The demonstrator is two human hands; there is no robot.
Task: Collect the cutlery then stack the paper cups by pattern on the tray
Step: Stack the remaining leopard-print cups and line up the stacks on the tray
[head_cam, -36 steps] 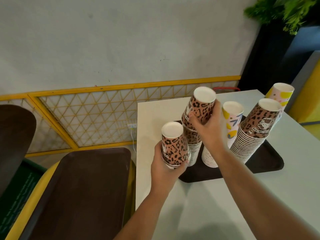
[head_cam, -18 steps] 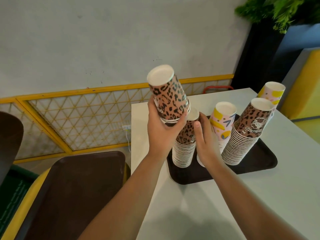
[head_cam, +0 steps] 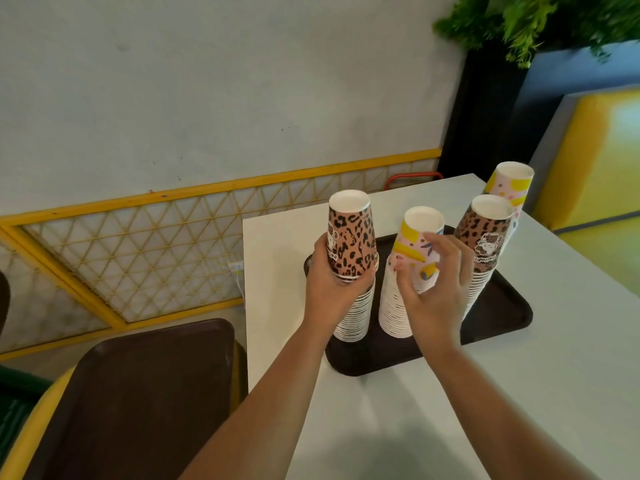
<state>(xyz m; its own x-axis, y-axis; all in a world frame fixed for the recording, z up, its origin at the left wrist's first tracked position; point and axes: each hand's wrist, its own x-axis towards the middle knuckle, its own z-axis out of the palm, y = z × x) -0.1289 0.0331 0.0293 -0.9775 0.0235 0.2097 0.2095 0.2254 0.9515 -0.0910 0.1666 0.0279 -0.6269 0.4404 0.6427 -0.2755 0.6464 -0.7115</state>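
Note:
A dark brown tray [head_cam: 498, 323] on the white table [head_cam: 519, 393] holds upside-down stacks of paper cups. My left hand [head_cam: 329, 289] grips leopard-print cups [head_cam: 351, 242] sitting on top of the left leopard stack [head_cam: 356, 320]. In the middle stands a pink-and-yellow patterned stack [head_cam: 412, 251]. My right hand [head_cam: 436, 289] hovers in front of it with fingers spread, holding nothing. A second leopard stack [head_cam: 485, 237] leans at the right, and another pink-and-yellow stack [head_cam: 512, 185] stands behind it. No cutlery is in view.
A second brown tray [head_cam: 138, 393] rests on a yellow seat at lower left, beside the table's left edge. A yellow lattice railing [head_cam: 138, 251] runs along the wall. A dark planter with green leaves [head_cam: 519, 19] stands at the back right.
My left hand brought the raised leopard cups down onto the left leopard stack. My right hand let go of that stack and moved right, in front of the pink-and-yellow stack.

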